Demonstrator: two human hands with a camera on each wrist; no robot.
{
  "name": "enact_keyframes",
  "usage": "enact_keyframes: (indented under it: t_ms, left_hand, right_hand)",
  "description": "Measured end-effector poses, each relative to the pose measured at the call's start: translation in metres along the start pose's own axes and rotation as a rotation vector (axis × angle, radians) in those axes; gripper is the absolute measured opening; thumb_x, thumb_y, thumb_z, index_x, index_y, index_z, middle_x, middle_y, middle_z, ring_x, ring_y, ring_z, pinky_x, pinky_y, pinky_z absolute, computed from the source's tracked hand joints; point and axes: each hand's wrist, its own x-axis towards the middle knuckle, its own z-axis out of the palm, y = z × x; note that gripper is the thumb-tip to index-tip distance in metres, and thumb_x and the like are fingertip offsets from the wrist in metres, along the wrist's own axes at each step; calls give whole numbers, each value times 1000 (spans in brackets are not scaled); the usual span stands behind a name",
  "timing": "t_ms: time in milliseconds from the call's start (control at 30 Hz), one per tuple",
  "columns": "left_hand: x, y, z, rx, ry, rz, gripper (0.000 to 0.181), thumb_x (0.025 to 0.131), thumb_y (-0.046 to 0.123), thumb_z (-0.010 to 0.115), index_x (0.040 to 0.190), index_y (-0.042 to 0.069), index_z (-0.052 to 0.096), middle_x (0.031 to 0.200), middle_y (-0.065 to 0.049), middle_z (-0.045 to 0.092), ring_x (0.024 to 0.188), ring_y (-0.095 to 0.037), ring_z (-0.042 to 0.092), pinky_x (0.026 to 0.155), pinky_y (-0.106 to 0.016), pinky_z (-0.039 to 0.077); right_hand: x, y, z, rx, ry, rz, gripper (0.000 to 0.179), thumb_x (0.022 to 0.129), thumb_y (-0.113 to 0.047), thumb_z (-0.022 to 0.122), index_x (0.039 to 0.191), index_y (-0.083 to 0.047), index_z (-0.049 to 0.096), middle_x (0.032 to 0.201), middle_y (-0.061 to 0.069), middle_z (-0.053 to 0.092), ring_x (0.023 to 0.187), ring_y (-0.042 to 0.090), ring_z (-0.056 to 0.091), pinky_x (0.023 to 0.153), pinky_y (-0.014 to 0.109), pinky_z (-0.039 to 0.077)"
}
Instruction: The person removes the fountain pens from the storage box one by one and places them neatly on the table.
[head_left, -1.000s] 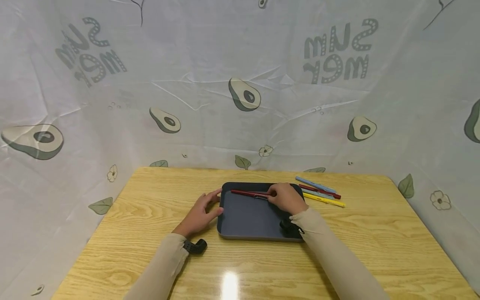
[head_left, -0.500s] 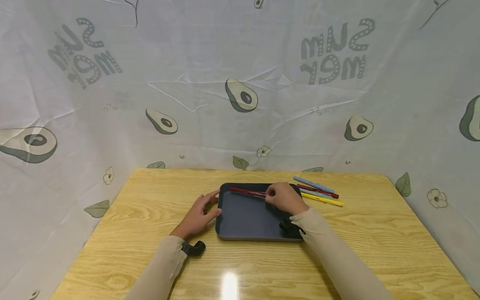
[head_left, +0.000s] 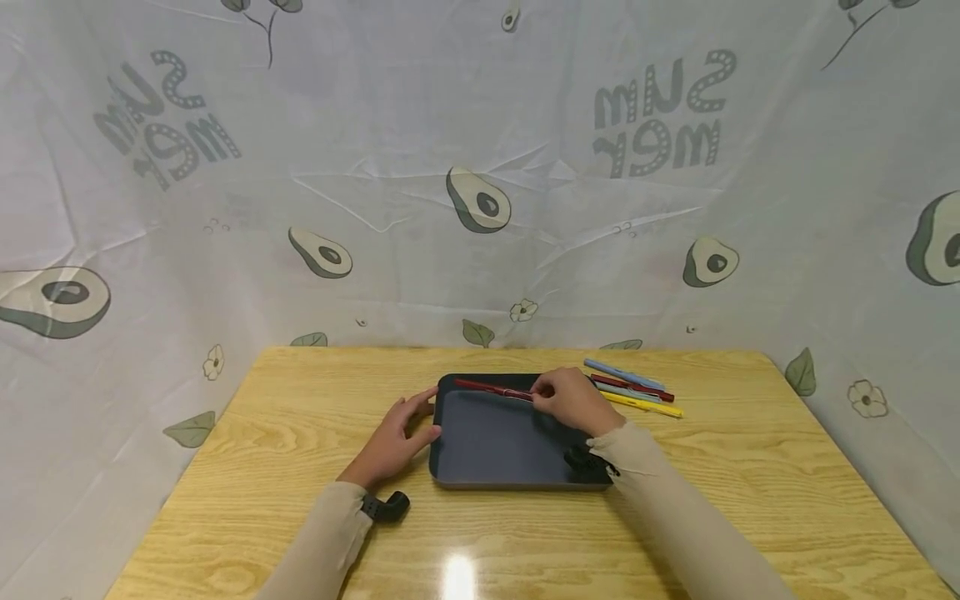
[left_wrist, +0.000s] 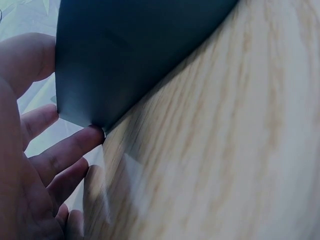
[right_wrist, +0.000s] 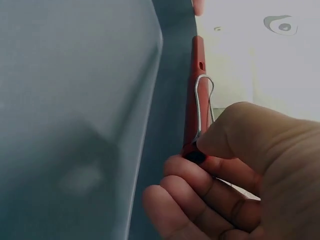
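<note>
My right hand [head_left: 573, 402] pinches one end of a dark red pen [head_left: 487, 387] between thumb and fingers. This pen has a wire clip and lies along the back wall of a dark grey tray [head_left: 487, 450], its other end pointing left. Close up in the right wrist view, the thumb [right_wrist: 225, 132] presses near the base of the clip. At the tray's left end, my left hand [head_left: 393, 439] has its fingers spread, with the tips touching the tray's side. In the left wrist view a fingertip [left_wrist: 94, 134] meets the tray's lower corner.
Right of the tray, partly behind my right hand, several pens lie on the wooden table [head_left: 300, 425]: a blue pen [head_left: 622, 372], a red pen [head_left: 637, 387], a pale one and a yellow pen [head_left: 641, 405]. A printed cloth [head_left: 405, 275] hangs behind the table.
The red pen's left end has shifted back toward the tray's rear wall, and its clip has turned. The left hand stays at the tray's side. The head view has shifted slightly.
</note>
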Motion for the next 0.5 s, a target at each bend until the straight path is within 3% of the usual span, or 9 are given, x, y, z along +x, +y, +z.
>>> enact_keyframes:
  t_ms: [500]
  left_hand:
    - [-1,-2,2,-7,8,-6,67,103,33,67,162,21,38,143,-9,61,140,-31,49,127,-50,5]
  right_hand:
    - [-14,8,-13,50,-5,-72,10,97,-7,71,103,-3,78,93,2,74,78,12,66,72,32,56]
